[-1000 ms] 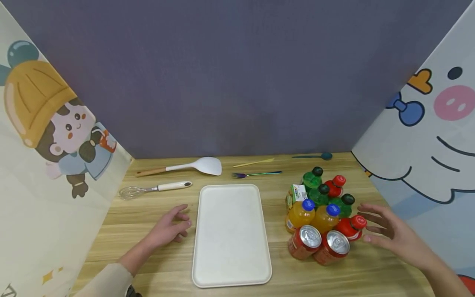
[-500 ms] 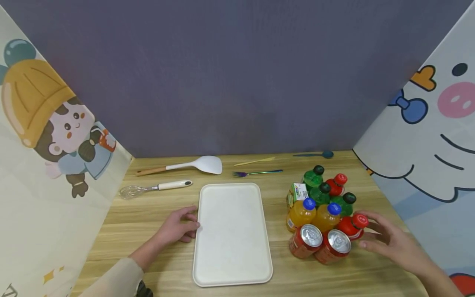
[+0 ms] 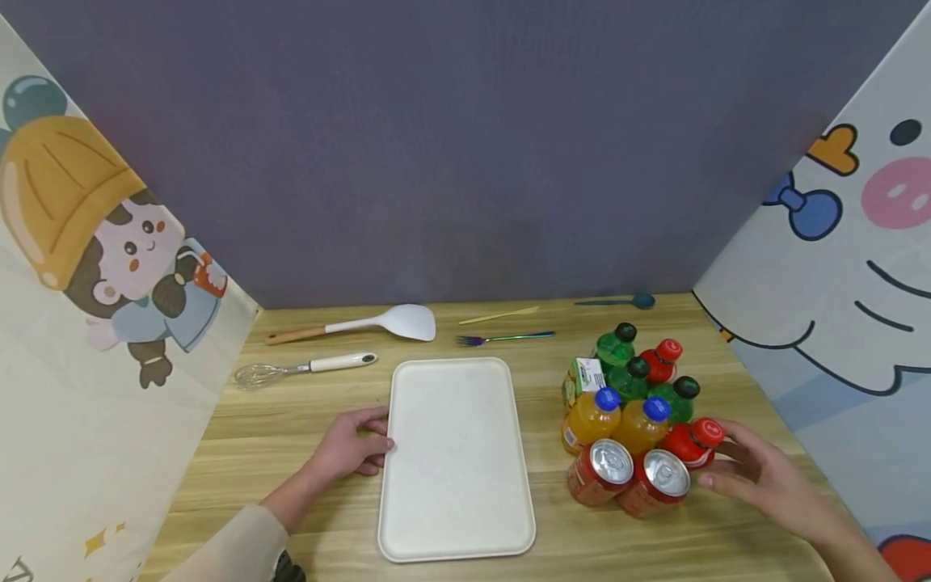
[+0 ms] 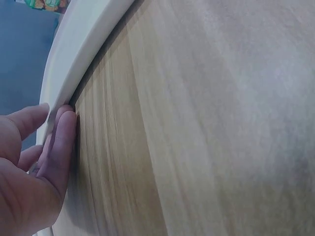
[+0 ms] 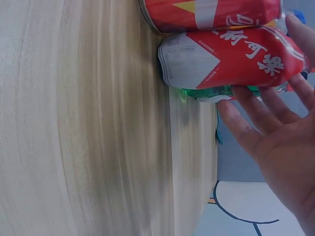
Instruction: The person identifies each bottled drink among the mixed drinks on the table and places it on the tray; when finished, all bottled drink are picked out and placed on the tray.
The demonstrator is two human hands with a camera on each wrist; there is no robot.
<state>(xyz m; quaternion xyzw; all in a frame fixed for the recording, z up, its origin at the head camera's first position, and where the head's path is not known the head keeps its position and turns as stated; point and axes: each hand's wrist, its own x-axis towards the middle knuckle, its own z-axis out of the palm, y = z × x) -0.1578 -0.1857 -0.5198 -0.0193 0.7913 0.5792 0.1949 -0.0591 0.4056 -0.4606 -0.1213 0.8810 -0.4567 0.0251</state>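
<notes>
In the head view, my left hand (image 3: 351, 443) is at the left edge of the white rectangular tray (image 3: 456, 461). Its thumb lies on the rim, with the fingers bent against the outer side; the left wrist view shows this pinch close up. My right hand (image 3: 760, 481) is spread beside a red cola bottle (image 3: 691, 444), thumb in front and fingers behind, without a closed grip. In the right wrist view, Chinese lettering shows on this bottle (image 5: 231, 59), and the fingertips are right at its side. A red can (image 3: 655, 482) stands just in front.
Packed round the bottle are another can (image 3: 600, 473), orange drinks (image 3: 591, 419), green bottles (image 3: 614, 347), a second red bottle (image 3: 661, 361) and a carton (image 3: 583, 378). Behind the tray lie a whisk (image 3: 305, 369), a spatula (image 3: 407, 322), a fork (image 3: 504, 338), a yellow utensil (image 3: 499, 316) and a spoon (image 3: 618, 301).
My left hand has moved right and taken hold of the tray's edge. My right hand has come left, closer round the red bottle. The tray and drinks stay in place.
</notes>
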